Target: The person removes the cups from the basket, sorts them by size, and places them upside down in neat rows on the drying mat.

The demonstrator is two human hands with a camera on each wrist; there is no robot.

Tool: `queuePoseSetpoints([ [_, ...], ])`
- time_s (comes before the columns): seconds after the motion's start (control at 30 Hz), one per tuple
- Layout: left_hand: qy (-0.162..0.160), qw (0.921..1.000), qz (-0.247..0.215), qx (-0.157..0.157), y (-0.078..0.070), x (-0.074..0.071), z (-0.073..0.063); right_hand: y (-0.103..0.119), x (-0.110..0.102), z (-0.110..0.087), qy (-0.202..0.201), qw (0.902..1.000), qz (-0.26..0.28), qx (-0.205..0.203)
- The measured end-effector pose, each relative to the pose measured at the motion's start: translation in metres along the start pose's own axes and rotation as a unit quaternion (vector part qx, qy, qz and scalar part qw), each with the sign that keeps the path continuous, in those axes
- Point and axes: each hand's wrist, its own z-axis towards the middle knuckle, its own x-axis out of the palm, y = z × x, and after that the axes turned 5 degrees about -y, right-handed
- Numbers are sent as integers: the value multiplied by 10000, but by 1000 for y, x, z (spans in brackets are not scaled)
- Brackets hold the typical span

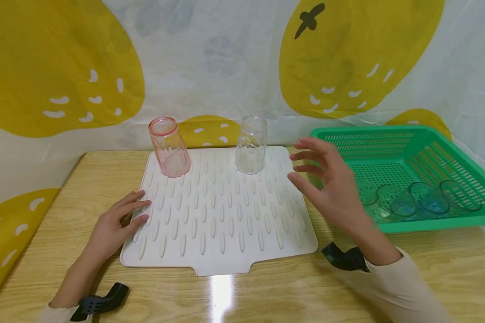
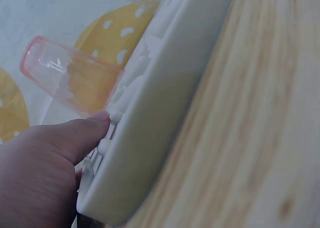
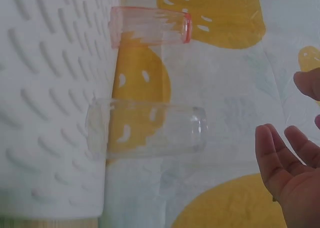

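Observation:
A pink-tinted drinking glass (image 1: 171, 150) stands upside down at the back left of a white ribbed drying mat (image 1: 222, 260). Toward the mat's back right stands a clear drinking glass (image 1: 251, 148), also inverted. My left hand (image 1: 113, 226) rests at the mat's left edge, fingers on its rim; the left wrist view shows the thumb (image 2: 82, 135) against the ridges. Raised over the mat's right edge, my right hand (image 1: 333, 186) has its fingers spread and slightly bent with nothing between them. In the right wrist view, its fingers (image 3: 272, 160) are apart from both glasses.
A green plastic basket (image 1: 412, 132) sits to the right on the wooden table (image 1: 157, 296). Several bluish and clear glasses (image 1: 424, 199) lie along its near side. Behind the table hangs a white cloth (image 1: 210, 67) with yellow shapes.

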Motion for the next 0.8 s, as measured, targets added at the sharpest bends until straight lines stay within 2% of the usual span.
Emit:
queuePoseSetpoints([
  [0.13,-6,10000,13,5,1,0,0,-2,-19,-10,205,9994,-241,-162],
  [0.3,25,10000,-12,-63,2,0,-1,-3,-41,-17,394,9984,-380,-144],
  [0.4,26,10000,-19,-74,2,1,-1,-2,-51,-17,429,9987,-144,-215],
  [0.57,12,10000,1,-39,3,0,0,2,-62,-16,426,9963,634,-400],
  [0.7,-8,10000,-11,-24,2,0,0,-9,-73,-16,556,9925,967,-509],
  [0.8,-10,10000,-67,-14,2,1,-1,-20,-84,-18,724,9907,1060,-441],
])
